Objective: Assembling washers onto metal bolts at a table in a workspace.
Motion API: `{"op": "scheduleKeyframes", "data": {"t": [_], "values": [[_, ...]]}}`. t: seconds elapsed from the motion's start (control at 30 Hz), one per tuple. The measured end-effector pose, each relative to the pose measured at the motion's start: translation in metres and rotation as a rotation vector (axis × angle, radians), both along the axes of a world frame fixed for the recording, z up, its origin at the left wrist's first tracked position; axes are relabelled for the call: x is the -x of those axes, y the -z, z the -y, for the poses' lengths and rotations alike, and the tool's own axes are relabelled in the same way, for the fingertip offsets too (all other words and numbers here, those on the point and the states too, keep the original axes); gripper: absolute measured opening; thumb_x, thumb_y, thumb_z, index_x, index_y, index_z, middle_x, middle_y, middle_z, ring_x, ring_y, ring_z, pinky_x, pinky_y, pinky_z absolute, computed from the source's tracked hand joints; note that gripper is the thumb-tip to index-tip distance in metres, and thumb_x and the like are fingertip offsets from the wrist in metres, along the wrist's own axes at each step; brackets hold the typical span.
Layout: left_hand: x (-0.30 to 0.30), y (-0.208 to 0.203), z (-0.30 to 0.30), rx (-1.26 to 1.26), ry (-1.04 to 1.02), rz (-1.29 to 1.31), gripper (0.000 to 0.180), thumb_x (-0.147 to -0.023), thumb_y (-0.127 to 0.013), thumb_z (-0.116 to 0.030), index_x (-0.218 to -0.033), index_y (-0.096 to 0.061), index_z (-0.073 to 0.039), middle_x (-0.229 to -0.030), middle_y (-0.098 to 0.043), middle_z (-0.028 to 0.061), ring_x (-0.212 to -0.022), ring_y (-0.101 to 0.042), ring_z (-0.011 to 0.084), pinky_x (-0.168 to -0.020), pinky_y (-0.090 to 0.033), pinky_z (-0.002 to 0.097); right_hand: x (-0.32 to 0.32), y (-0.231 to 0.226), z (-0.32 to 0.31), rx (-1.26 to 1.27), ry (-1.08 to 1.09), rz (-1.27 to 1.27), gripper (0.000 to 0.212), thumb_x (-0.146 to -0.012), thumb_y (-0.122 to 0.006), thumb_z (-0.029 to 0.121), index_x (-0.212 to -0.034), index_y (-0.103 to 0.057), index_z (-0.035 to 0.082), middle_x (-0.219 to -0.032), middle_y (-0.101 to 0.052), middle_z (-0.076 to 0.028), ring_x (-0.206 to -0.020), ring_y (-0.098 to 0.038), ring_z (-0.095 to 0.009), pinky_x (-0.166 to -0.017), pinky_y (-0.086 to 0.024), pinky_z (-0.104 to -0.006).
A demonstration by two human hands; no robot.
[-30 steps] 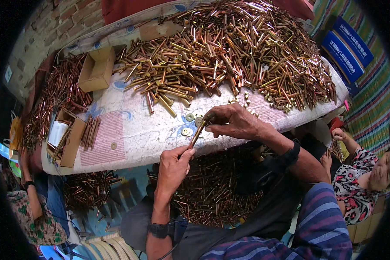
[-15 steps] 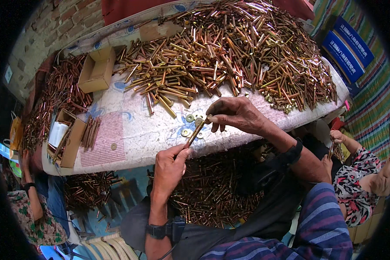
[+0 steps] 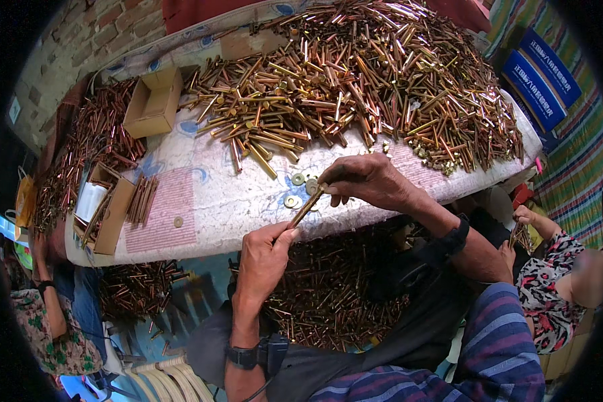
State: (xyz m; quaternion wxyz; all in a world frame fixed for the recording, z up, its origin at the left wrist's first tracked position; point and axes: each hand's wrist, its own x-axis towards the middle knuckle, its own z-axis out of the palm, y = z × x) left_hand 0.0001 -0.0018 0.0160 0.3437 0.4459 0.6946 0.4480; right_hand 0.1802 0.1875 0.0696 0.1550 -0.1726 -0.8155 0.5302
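Note:
A brass-coloured bolt (image 3: 307, 209) slants between my two hands, just above the table's near edge. My left hand (image 3: 263, 260) is closed round its lower end, thumb pressed along it. The thumb and fingertips of my right hand (image 3: 368, 179) pinch its upper end; whether a nut or another small part sits there is hidden by the fingers. Close to the bolt, several washers (image 3: 292, 201) lie on the cloth, partly behind the right fingers. Beyond my hands spreads a big heap of metal bolts and sleeves (image 3: 355, 87).
An open cardboard box (image 3: 147, 119) stands at the far left, and a second box (image 3: 114, 224) holding rods sits nearer. A row of rods (image 3: 141, 201) lies beside it. More metal parts (image 3: 328, 301) fill the space below the table. Other people sit at both sides. Blue boxes (image 3: 534, 90) stand right.
My right fingertips have closed in on the bolt's upper end, where a small round part showed earlier. My left hand keeps its hold. The view has shifted slightly.

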Motion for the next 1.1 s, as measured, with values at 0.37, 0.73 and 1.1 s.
{"op": "scheduleKeyframes", "data": {"t": [0.37,0.73,1.1], "values": [[0.011,-0.012,0.000,0.117,0.124,0.132,0.021,-0.095,-0.066,-0.014,-0.104,-0.073,0.004,-0.061,-0.057,0.0038,-0.051,-0.052,0.0094,-0.049,-0.042,0.0306,-0.003,-0.003,-0.005,-0.350,-0.145,-0.041,0.018,-0.095,-0.067,0.006,-0.112,-0.066,0.000,-0.092,-0.071,-0.010,-0.080,-0.072,-0.017,-0.074,-0.058,-0.0324],[0.017,-0.011,0.004,0.151,0.141,0.238,0.025,-0.095,-0.069,-0.016,-0.112,-0.074,0.002,-0.063,-0.054,-0.0046,-0.048,-0.046,0.0033,-0.041,-0.033,0.0229,-0.003,-0.003,-0.003,-0.351,-0.161,0.048,0.018,-0.096,-0.068,0.013,-0.107,-0.065,0.000,-0.087,-0.070,-0.011,-0.075,-0.071,-0.019,-0.070,-0.056,-0.0352],[0.013,-0.012,0.005,0.068,0.168,-0.008,0.023,-0.092,-0.066,-0.013,-0.109,-0.073,0.001,-0.063,-0.061,0.0095,-0.060,-0.055,0.0091,-0.059,-0.047,0.0314,-0.005,0.009,0.005,-0.848,-0.179,0.114,0.024,-0.103,-0.058,0.025,-0.099,-0.060,0.001,-0.069,-0.059,-0.013,-0.065,-0.063,-0.029,-0.057,-0.045,-0.0419]]}}
